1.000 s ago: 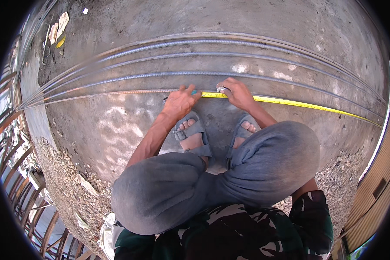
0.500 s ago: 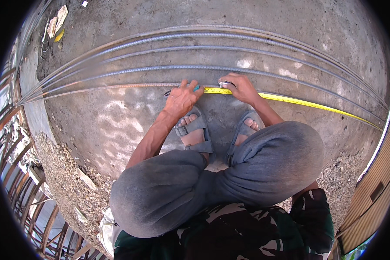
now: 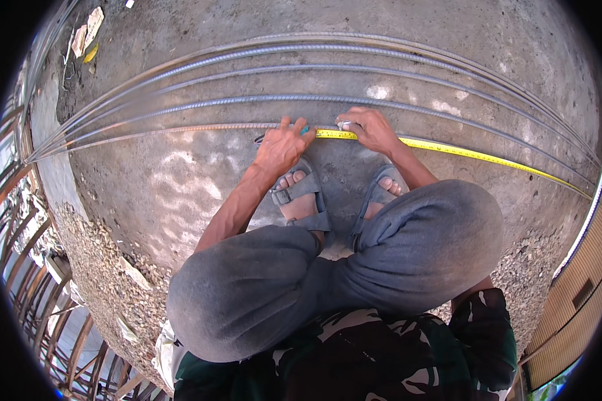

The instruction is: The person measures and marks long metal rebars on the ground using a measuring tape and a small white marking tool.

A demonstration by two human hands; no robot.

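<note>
A yellow tape measure blade runs out to the right along the nearest ribbed steel bar. My left hand is closed round the tape measure's case, of which only a teal bit and a dark loop show past the fingers. Just right of it, my right hand rests over the blade and the bar. Between its thumb and forefinger is a small whitish piece, too small to name surely. Short lengths of blade and bar show between the hands.
Several more steel bars lie beyond, bunching together at both ends. My sandalled feet stand on the concrete floor close behind the hands. Gravel lies at the left, beside bent rusty bars; a corrugated sheet is at the right.
The view has shifted slightly, so hands, bars and tape sit a little higher in the picture. Both hands keep their holds, and the right fingers have shifted slightly on the whitish piece.
</note>
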